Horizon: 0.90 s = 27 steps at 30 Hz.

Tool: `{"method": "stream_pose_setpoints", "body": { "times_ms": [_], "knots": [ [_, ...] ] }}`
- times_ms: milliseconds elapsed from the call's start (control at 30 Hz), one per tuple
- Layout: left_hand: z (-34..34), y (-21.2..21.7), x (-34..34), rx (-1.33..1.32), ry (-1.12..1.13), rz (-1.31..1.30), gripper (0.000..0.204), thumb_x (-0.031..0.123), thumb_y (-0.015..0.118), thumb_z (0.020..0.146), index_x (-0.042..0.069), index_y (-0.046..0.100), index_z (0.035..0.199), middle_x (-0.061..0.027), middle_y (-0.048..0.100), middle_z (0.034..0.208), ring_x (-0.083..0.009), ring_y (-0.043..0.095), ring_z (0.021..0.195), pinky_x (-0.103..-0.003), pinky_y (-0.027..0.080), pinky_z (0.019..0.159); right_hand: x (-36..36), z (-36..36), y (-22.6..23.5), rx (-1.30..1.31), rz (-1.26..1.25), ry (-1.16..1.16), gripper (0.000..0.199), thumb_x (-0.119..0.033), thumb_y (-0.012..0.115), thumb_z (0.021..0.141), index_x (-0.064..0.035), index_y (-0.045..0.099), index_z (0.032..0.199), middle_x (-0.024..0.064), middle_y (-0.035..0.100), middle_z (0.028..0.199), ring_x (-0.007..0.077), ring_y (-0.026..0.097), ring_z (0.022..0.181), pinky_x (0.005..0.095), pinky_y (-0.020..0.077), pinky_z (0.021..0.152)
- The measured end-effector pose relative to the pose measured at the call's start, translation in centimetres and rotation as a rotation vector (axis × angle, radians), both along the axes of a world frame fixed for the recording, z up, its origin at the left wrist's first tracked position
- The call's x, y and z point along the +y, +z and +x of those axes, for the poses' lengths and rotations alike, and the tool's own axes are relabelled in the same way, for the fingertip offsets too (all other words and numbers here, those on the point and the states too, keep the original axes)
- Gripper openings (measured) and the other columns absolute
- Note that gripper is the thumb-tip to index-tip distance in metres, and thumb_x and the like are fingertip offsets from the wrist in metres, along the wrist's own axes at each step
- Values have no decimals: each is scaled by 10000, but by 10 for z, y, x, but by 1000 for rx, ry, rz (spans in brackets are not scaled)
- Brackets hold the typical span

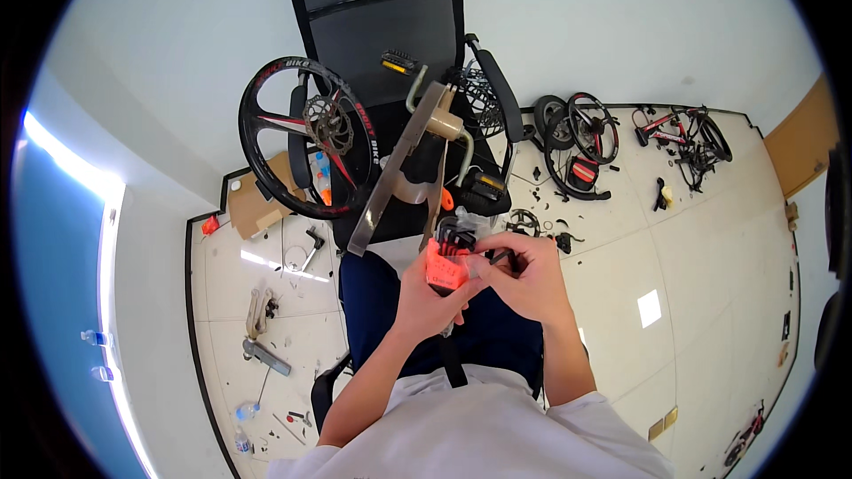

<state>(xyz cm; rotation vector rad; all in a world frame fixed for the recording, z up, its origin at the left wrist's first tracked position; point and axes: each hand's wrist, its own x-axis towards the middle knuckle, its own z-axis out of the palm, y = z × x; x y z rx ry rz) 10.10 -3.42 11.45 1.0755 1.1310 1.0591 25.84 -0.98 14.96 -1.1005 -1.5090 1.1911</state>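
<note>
My left hand (424,294) is closed round a red-orange holder (445,268) in front of my lap. Several black hex keys (454,234) stick out of its top, with clear plastic around them. From the other side, my right hand (530,282) meets the holder, its thumb and fingers pinched on a short black piece (501,257) that looks like one of the hex keys. The fingers partly hide that piece. Just beyond my hands, a metal bracket (399,179) with a crank and pedals (484,184) rests on the chair seat.
A black mesh office chair (373,27) faces me. Against its left armrest leans a black wheel with a disc rotor (330,124). Bicycle wheels (590,129) and a small frame (683,137) lie right on the tiled floor. A cardboard box (257,206) and a metal part (266,355) are left.
</note>
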Motion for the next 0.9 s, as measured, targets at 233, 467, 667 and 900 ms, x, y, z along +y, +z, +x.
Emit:
{"method": "stream_pose_setpoints", "body": {
  "times_ms": [233, 467, 667, 900],
  "knots": [
    [12, -7, -1, 161, 24, 147, 423, 194, 792, 759, 12, 533, 1039, -37, 647, 732, -75, 601, 529, -217, 479, 463, 2, 6, -1, -122, 8, -52, 172, -86, 738, 779, 33, 683, 889, -67, 350, 473, 22, 260, 458, 218, 210, 431],
    [22, -15, -1, 311, 103, 257, 467, 255, 804, 750, 9, 531, 1038, -75, 659, 736, -96, 615, 540, -247, 500, 530, -3, 9, -21, 71, -12, -173, 136, -53, 729, 793, 45, 682, 875, -50, 501, 526, -13, 378, 479, 178, 270, 435],
    [22, 12, -2, 97, -81, -16, 422, 167, 787, 768, 18, 520, 1059, -24, 613, 718, -84, 584, 505, -216, 475, 419, 2, 26, -22, 247, -53, -89, 134, -3, 714, 791, 50, 696, 913, 17, 637, 680, 2, 471, 519, 167, 322, 442],
    [22, 15, -2, -62, -130, -125, 404, 139, 774, 782, 27, 511, 1066, -14, 578, 683, -78, 559, 483, -211, 459, 378, 13, 38, -25, 364, -215, 23, 132, -2, 714, 790, 32, 703, 916, 1, 619, 651, 5, 445, 499, 184, 312, 438]
  ]
}}
